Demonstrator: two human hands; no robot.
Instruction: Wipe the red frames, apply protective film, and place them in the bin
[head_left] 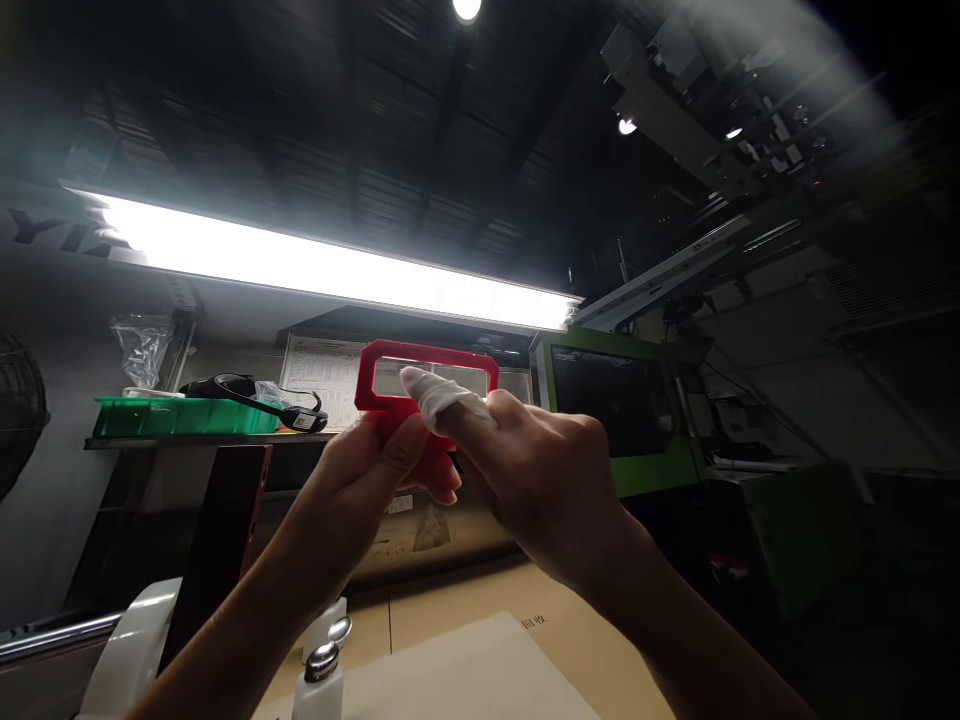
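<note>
I hold a red plastic frame-shaped part [427, 358] up toward the bright strip lamp [337, 270]. My left hand [382, 470] grips its lower edge from below. My right hand [525, 470] is at the part's right side; its forefinger, wrapped in white tape, lies across the frame's opening. The bottom of the red part is hidden behind my fingers.
A green tray [180, 415] with black items sits on a shelf at left. A white pump bottle [321, 675] stands near the bottom edge on a cardboard-covered bench [465, 600]. A green machine [622, 420] stands at right, dark area beyond.
</note>
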